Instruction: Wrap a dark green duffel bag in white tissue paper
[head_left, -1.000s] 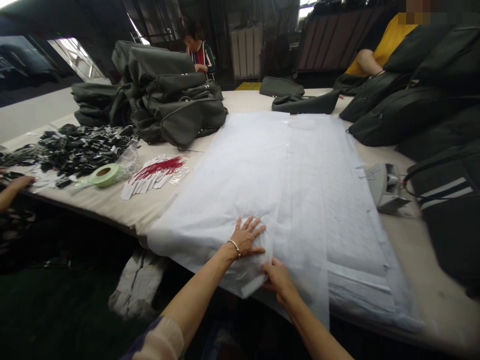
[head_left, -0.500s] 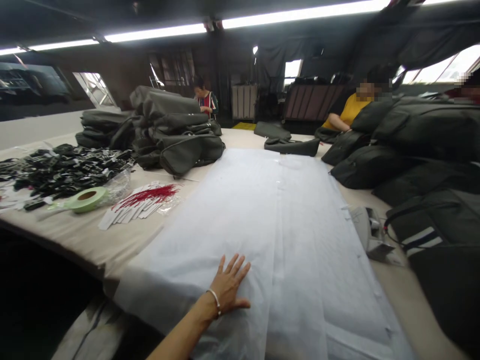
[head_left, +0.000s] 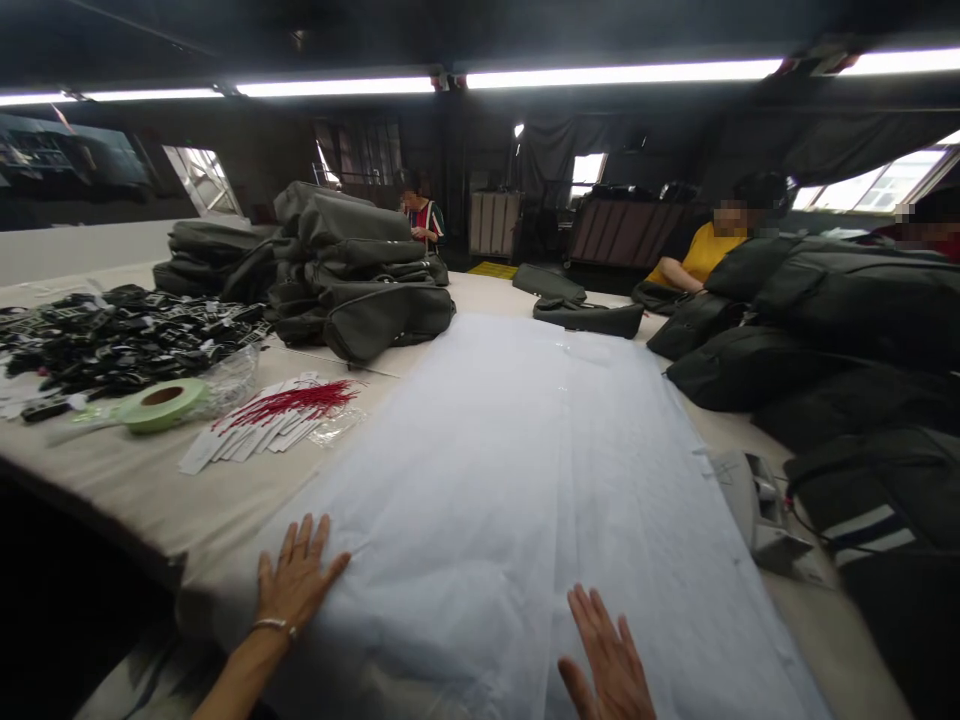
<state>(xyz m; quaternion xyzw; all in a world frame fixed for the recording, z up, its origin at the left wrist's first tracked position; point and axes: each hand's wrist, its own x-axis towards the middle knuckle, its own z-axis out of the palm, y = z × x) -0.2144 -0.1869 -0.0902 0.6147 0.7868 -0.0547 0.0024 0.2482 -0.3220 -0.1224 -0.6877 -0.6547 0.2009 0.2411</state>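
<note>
A long stack of thin, whitish plastic bags or sheets (head_left: pixel 480 450) covers the table's middle, running away from me. My left hand (head_left: pixel 296 580), with a bracelet at the wrist, rests spread on its left near edge. At the bottom, right of the middle, my right hand (head_left: pixel 607 655) is over the sheets with fingers stretched out; whether it touches them I cannot tell. Neither hand holds anything. To the left lie white tags with red strings (head_left: pixel 277 415) and a roll of pale green tape (head_left: pixel 161 405).
Dark bags (head_left: pixel 360 270) are piled at the back left, and more dark bags (head_left: pixel 840 300) along the right. A heap of black straps or small parts (head_left: pixel 127 335) lies far left. A grey device (head_left: pixel 765 510) stands right of the sheets. Two people (head_left: pixel 709 250) (head_left: pixel 427 220) are across the table.
My left hand has slid left across the sheets to their left edge. My right hand has come into view at the bottom. The view has tilted up slightly.
</note>
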